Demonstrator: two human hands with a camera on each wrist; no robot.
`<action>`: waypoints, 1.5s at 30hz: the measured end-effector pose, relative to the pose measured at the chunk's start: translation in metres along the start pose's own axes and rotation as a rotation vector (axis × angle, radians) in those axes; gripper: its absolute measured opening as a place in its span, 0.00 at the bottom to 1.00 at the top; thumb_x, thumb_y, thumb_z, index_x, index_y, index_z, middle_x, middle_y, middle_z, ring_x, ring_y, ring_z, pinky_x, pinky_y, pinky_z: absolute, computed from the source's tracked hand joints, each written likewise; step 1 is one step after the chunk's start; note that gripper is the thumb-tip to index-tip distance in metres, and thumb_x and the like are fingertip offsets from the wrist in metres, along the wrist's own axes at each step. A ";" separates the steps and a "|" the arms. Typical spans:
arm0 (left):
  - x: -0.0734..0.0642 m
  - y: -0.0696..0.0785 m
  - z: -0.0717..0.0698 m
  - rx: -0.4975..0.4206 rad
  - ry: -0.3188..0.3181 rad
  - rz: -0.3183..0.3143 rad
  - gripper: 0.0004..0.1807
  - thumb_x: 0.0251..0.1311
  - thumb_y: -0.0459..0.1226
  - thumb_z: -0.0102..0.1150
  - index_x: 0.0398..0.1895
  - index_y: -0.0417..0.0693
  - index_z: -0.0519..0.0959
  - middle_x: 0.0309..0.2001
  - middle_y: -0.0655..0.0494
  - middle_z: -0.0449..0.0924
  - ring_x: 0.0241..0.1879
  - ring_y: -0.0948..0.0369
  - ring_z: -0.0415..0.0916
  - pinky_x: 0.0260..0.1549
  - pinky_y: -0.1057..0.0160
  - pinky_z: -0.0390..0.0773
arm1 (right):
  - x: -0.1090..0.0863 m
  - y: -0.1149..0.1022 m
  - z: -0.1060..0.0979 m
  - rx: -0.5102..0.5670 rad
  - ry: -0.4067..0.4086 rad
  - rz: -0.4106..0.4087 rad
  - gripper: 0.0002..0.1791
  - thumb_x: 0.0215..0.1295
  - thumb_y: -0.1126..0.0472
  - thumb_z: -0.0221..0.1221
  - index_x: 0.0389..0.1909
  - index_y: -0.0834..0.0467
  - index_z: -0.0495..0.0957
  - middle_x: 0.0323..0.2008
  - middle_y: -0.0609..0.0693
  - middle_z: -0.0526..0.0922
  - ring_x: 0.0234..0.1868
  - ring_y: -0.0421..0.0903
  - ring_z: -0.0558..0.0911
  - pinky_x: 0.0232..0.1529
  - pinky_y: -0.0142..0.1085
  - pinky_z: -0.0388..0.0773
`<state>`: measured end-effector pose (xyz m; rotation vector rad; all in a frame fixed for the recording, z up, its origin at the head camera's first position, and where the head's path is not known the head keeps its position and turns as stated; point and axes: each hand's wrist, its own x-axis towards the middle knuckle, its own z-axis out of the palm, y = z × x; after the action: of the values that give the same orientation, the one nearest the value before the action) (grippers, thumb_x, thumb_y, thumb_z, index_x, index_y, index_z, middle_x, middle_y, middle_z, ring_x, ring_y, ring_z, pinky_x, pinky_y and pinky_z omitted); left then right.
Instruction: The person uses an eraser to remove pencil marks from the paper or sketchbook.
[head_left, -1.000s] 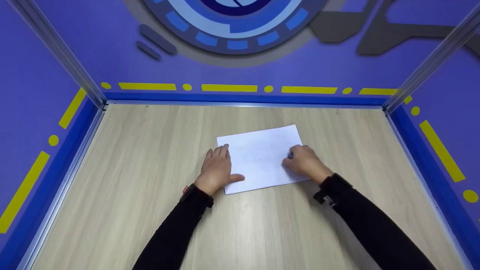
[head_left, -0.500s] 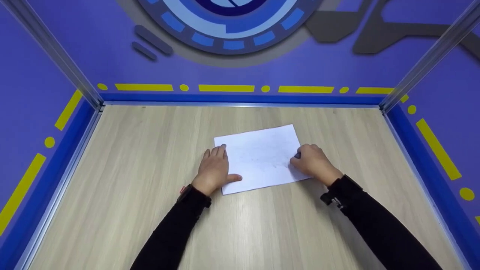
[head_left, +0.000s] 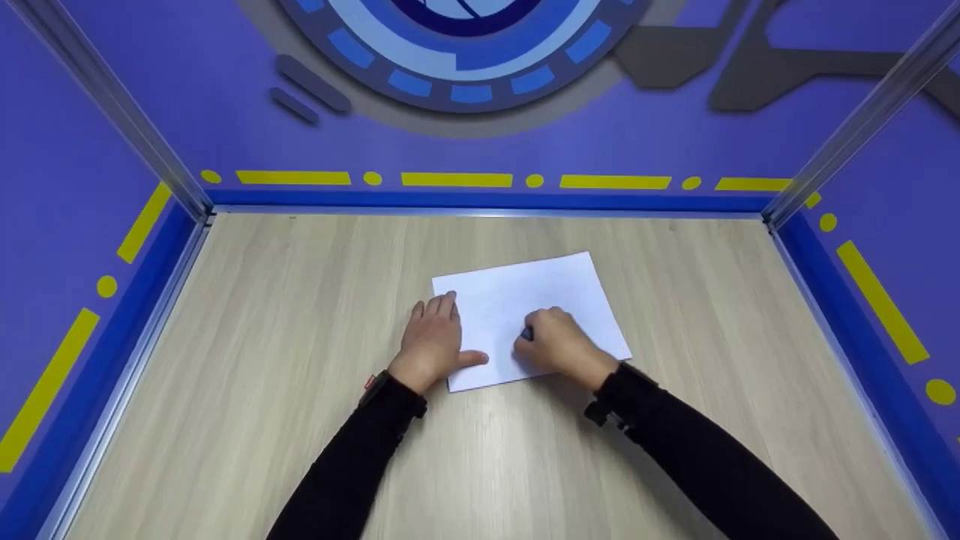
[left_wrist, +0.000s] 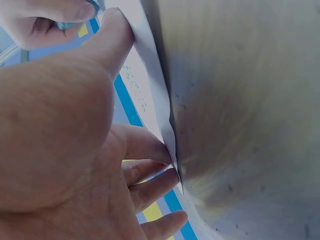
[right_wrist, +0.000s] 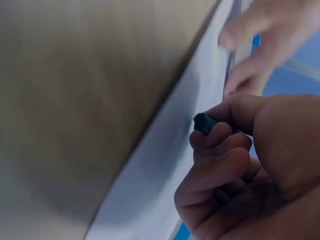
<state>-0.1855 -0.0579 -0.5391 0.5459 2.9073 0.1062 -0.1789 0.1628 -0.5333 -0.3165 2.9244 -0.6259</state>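
Note:
A white sheet of paper point(head_left: 517, 289) lies slightly turned on the table. My left hand point(head_left: 431, 340) rests on its left edge, fingers straight and thumb spread out over the sheet. In the left wrist view, the fingertips point(left_wrist: 159, 187) press along the paper's edge. Over the middle of the sheet, my right hand point(head_left: 559, 345) pinches a small dark eraser point(head_left: 528, 333). The right wrist view shows the eraser point(right_wrist: 205, 123) with a worn, rough end between curled fingers and thumb. Small dark specks are scattered on the paper in the left wrist view.
A wooden table point(head_left: 300, 360) stretches around the paper. Blue walls point(head_left: 480, 154) with yellow dashes enclose it at the back and both sides. Metal rails point(head_left: 487, 212) run along the table's borders.
My right hand first shifted right to the paper's right edge, then swept left to the middle with the eraser. The left hand has stayed on the left edge.

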 end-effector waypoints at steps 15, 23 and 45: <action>0.002 0.006 0.001 -0.020 0.035 0.021 0.63 0.49 0.71 0.61 0.74 0.30 0.57 0.76 0.41 0.57 0.75 0.46 0.55 0.74 0.42 0.55 | 0.002 0.002 0.012 0.021 0.010 0.002 0.14 0.55 0.60 0.61 0.15 0.54 0.68 0.18 0.46 0.66 0.25 0.47 0.69 0.23 0.36 0.61; 0.001 0.007 0.002 -0.014 0.031 0.015 0.63 0.49 0.71 0.61 0.74 0.31 0.58 0.77 0.41 0.56 0.76 0.47 0.53 0.75 0.43 0.54 | -0.002 0.039 -0.005 0.078 -0.005 0.036 0.14 0.54 0.60 0.61 0.16 0.55 0.67 0.18 0.46 0.64 0.22 0.45 0.67 0.22 0.36 0.61; -0.001 0.000 0.001 -0.011 0.007 0.025 0.62 0.51 0.71 0.59 0.74 0.29 0.57 0.77 0.40 0.54 0.76 0.46 0.52 0.75 0.44 0.54 | -0.019 0.098 -0.045 0.027 0.009 0.222 0.13 0.60 0.55 0.60 0.23 0.59 0.72 0.24 0.51 0.69 0.26 0.48 0.69 0.23 0.37 0.61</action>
<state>-0.1849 -0.0584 -0.5401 0.5807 2.9060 0.1276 -0.1853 0.2719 -0.5314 0.0147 2.8995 -0.6327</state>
